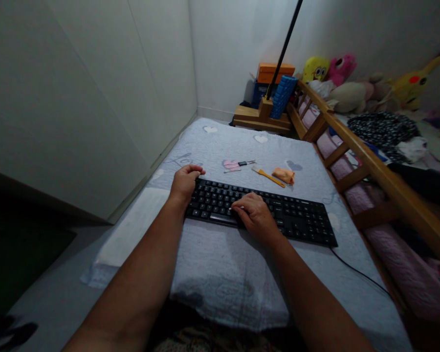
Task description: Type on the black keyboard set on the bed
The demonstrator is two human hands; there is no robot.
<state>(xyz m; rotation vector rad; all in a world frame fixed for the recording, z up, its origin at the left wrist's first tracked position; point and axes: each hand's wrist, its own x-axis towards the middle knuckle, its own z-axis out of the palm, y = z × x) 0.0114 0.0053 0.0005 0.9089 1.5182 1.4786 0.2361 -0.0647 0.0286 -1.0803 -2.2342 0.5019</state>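
A black keyboard (300,215) lies slightly angled across the bed cover. At its upper left corner, my left hand (185,183) is closed on the edge, fingers curled and partly hidden. My right hand (254,212) rests over the middle keys in a pinch; a white cotton swab tip (231,209) pokes out to the left of its fingers, against the keys. Beyond the keyboard lie a loose cotton swab (232,170), a small tool with a black grip and metal tip (245,163), a yellow-handled brush (271,178) and a crumpled orange cloth (284,175).
The pale blue cover (220,264) has heart prints. A white panel wall (95,98) borders the left side, a wooden bed rail (370,146) the right. The keyboard's cable (363,274) trails right. Plush toys (315,68) and an orange box (275,72) stand behind.
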